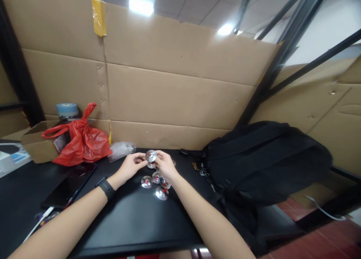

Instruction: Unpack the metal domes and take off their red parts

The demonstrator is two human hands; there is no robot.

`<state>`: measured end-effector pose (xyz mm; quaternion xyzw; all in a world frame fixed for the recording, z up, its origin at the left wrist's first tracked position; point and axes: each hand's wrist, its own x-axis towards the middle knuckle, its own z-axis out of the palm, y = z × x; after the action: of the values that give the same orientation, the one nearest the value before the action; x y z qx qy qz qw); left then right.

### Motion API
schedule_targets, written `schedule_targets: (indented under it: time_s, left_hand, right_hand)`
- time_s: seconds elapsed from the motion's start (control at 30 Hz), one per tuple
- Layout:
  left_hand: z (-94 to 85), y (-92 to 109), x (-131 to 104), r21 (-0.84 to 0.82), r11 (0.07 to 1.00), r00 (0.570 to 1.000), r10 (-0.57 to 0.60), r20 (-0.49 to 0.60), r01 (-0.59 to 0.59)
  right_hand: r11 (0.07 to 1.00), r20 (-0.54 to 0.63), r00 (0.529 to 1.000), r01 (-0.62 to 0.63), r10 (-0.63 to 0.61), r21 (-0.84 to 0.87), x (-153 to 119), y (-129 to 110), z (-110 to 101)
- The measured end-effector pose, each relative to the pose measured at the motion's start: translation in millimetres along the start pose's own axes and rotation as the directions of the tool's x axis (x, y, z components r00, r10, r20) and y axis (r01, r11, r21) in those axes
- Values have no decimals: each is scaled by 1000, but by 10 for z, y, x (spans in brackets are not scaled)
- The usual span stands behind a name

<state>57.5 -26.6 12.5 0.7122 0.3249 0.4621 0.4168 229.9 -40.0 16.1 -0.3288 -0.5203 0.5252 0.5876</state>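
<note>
Both hands meet above the black table around a small silver finger cymbal (150, 156), a shiny domed disc with a red bit at its centre. My left hand (130, 169), with a dark watch on the wrist, pinches it from the left. From the right, my right hand (167, 166) has its fingers closed at its edge, partly hiding their grip. Just below the hands lie several more such discs, among them a left one (146, 182) and a nearest one (161, 193) with a red strap. Another silver disc shows directly beneath the held one; whether it is held too is unclear.
A red plastic bag (81, 140), a cardboard box (41, 142) and a blue-lidded jar (67, 110) stand at the left. Nearer lies a dark phone or tablet (69, 185). Clear plastic (122, 150) rests by the cardboard wall (175, 97). A black backpack (267, 161) fills the right side.
</note>
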Motion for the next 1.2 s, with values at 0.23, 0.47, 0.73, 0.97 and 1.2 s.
schedule_targets:
  time_s: [0.23, 0.47, 0.73, 0.97, 1.2]
  left_hand:
    - [-1, -22, 3, -115, 993, 996, -31, -80, 22]
    - [-53, -6, 21, 24, 1000, 997, 17, -76, -15]
    - [-73, 125, -59, 498, 851, 984, 179, 22, -166]
    - [-167, 60, 14, 590, 778, 973, 221, 66, -216]
    - [-415, -199, 54, 639, 753, 985, 164, 49, -157]
  right_hand:
    - [988, 75, 997, -13, 25, -156, -44, -12, 55]
    - [843, 147, 972, 232, -183, -485, -68, -62, -3]
    - [617, 341, 896, 442, -283, -651, -117, -173, -19]
    - [735, 228, 939, 343, -257, -585, -32, -108, -115]
    - [435, 14, 958, 143, -285, -889, 189, -160, -813]
